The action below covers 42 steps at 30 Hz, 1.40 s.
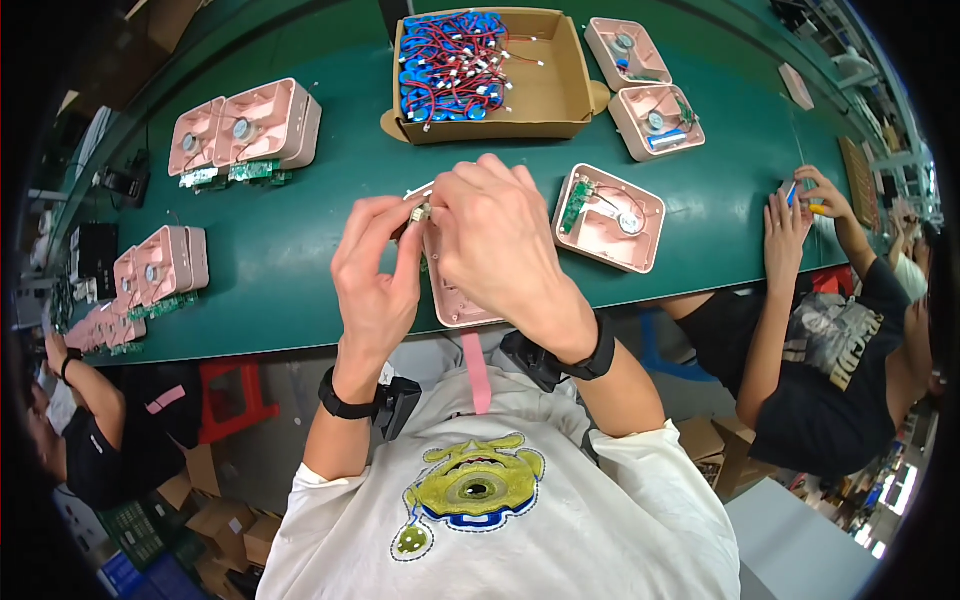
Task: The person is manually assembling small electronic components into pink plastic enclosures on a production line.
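My left hand (pixel 378 265) pinches a small circuit board with pale connectors (pixel 420 213) between thumb and fingers. Close against it, my right hand (pixel 500 235) is closed, its fingers curled at the board; what its fingertips grip is hidden behind the hand. Beneath both hands a pale pink plastic housing (pixel 462 308) lies open side up at the table's near edge, mostly covered by my right hand. To the right sits another open pink housing (pixel 647 250), with a green circuit board (pixel 575 207) and a round speaker (pixel 630 222) inside.
A cardboard box (pixel 550 85) of blue wired batteries stands at the back of the green table (pixel 350 160). Pink housings are at left (pixel 300 130), lower left (pixel 195 260) and back right (pixel 640 95). Co-workers sit on both sides; one's hands (pixel 790 225) work at right.
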Each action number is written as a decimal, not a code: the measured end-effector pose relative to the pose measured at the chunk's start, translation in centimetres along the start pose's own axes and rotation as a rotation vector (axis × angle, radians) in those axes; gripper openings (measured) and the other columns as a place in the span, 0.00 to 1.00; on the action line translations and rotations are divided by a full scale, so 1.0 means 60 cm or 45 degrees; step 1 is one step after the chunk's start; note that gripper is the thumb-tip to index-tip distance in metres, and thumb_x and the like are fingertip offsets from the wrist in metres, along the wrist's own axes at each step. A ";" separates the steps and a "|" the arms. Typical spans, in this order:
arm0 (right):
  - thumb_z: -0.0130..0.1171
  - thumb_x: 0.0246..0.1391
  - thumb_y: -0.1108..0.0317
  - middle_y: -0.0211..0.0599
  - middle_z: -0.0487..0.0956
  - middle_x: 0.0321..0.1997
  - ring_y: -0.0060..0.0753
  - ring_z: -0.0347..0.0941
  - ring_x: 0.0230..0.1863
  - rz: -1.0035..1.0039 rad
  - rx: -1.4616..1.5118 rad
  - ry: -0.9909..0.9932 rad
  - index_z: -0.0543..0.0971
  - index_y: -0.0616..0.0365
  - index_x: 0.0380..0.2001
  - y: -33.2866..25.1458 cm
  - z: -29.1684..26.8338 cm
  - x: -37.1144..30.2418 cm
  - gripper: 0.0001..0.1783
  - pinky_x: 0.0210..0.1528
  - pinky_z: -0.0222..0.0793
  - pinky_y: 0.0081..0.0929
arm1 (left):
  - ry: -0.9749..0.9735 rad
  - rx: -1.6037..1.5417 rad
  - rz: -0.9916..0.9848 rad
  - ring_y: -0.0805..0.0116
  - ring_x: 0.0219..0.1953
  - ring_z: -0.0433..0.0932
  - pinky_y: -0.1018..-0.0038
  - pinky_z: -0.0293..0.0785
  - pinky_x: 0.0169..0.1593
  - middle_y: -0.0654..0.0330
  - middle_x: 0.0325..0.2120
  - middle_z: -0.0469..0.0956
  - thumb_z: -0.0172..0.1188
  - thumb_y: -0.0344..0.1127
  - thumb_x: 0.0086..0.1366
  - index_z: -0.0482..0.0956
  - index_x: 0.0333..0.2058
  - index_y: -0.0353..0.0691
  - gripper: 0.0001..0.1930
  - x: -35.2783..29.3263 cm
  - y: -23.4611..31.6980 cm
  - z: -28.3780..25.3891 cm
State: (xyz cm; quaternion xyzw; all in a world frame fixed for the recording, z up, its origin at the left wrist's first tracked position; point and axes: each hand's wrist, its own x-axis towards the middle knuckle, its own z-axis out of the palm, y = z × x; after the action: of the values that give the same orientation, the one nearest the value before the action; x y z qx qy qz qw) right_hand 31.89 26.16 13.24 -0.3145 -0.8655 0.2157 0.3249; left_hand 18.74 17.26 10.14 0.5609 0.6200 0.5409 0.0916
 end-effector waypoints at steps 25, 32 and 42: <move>0.64 0.60 0.70 0.49 0.87 0.34 0.52 0.84 0.37 0.049 -0.310 -0.083 0.86 0.60 0.47 0.144 -0.140 0.167 0.13 0.43 0.78 0.42 | -0.123 -0.422 -0.427 0.75 0.42 0.81 0.77 0.80 0.46 0.60 0.44 0.76 0.59 0.23 0.74 0.82 0.50 0.26 0.10 0.008 -0.026 -0.008; 0.69 0.59 0.65 0.46 0.87 0.36 0.44 0.84 0.36 0.141 -0.160 -0.185 0.86 0.58 0.49 0.173 -0.062 0.181 0.16 0.44 0.78 0.37 | -0.102 -0.429 -0.410 0.75 0.40 0.81 0.77 0.80 0.45 0.60 0.44 0.77 0.60 0.23 0.74 0.83 0.50 0.26 0.10 0.008 -0.033 -0.009; 0.64 0.68 0.70 0.38 0.88 0.43 0.26 0.83 0.36 0.093 1.023 0.099 0.85 0.64 0.46 0.146 -0.096 0.190 0.09 0.41 0.79 0.25 | -0.071 -0.479 -0.390 0.76 0.39 0.82 0.78 0.79 0.42 0.60 0.43 0.77 0.60 0.22 0.73 0.83 0.49 0.26 0.09 0.008 -0.032 -0.012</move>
State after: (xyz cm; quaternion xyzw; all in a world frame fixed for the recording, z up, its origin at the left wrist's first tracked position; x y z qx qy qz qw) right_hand 32.72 41.14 17.03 -0.2011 -0.6876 0.5360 0.4466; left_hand 16.91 17.68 9.17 0.4481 0.5835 0.6108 0.2926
